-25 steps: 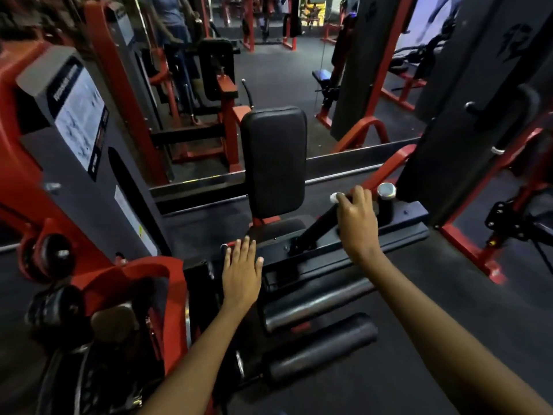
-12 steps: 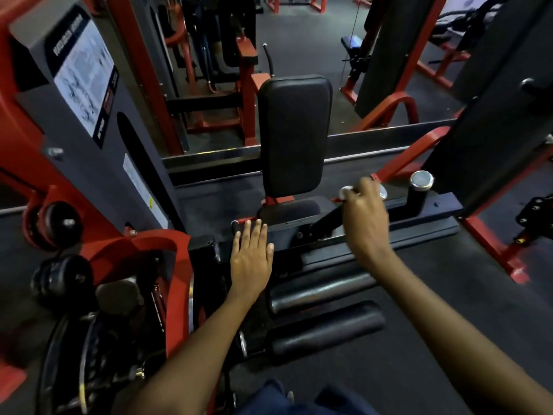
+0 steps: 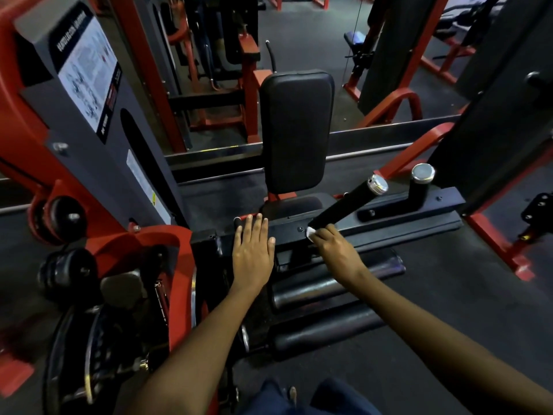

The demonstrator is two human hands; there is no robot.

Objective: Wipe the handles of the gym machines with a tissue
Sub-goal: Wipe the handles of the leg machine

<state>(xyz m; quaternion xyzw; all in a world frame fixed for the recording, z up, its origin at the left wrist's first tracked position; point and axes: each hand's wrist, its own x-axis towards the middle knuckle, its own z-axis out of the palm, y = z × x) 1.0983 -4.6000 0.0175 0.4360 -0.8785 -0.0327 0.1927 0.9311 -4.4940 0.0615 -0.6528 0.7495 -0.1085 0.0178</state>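
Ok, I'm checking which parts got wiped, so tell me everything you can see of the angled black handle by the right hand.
The angled handle is a straight black bar, matte like rubber or foam, capped by a shiny metal end at its upper right. It slopes down-left to the black frame below the seat pad. The right hand grips its lower end with a white tissue. A second, shorter capped handle stands upright beside it.

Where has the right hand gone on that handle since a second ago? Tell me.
Yes. The right hand slid with the tissue down the handle, from its chrome cap to its base.
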